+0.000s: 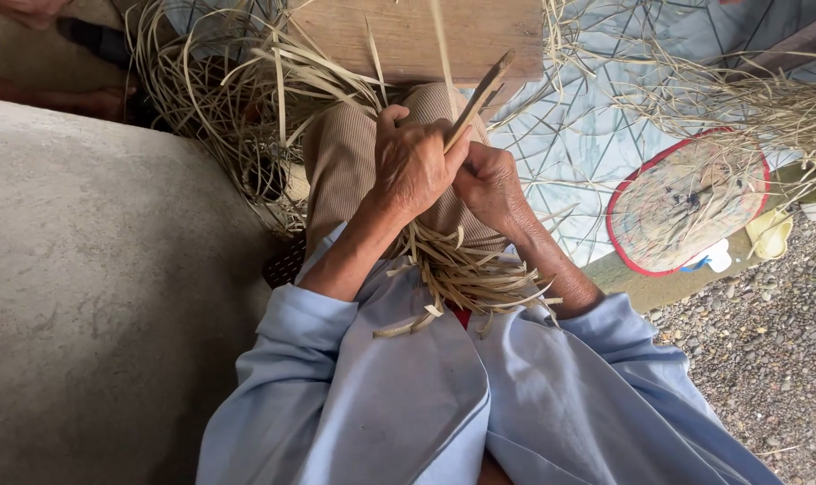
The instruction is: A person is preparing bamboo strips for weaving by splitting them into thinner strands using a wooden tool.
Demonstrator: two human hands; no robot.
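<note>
Pale blue sleeves [381, 395] covered both my forearms at the bottom of the view. No package or label was legible; a round woven fan with a red rim [686, 202] lay to the right on a light patterned mat [587, 135]. My left hand [412, 166] was closed tight around a thin bamboo strip [478, 94], which rose slanting up and right from the fist. My right hand [491, 187] pressed against the left, fingers curled; whether it gripped the strip I could not tell. Cut strip ends [462, 278] fanned across my lap. Loose strips [237, 90] lay piled beside a wooden block [408, 36]. Concrete [94, 287] lay left, gravel [767, 350] right.
</note>
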